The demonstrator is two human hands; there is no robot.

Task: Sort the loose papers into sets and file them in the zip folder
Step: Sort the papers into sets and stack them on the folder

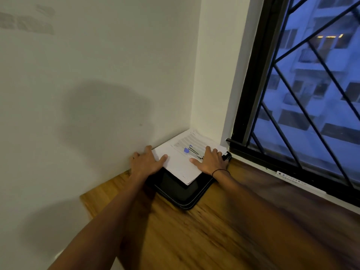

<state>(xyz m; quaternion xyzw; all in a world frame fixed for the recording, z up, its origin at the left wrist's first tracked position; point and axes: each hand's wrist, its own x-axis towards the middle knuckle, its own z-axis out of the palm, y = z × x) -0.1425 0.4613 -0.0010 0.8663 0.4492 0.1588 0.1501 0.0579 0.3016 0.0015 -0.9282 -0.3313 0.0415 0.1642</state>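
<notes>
Hemming the far corner of the wooden table are a pale wall along its left edge and a dark-framed window with a diagonal grille along its right edge, so the work is boxed in on two sides. One black zip folder lies flat in that corner, its rounded near corner pointing toward the person. On top of it sits one stack of papers, pushed up to the far corner and overhanging the folder's upper part. Small blue and dark items, possibly clips or pens, rest on the sheets; blur hides what and how many they are. Two hands frame the stack. The left hand lies flat with fingers spread at the stack's left edge, beside the wall, thumb on the paper. The right hand presses flat and spread on the stack's right side, a dark band on its wrist.
</notes>
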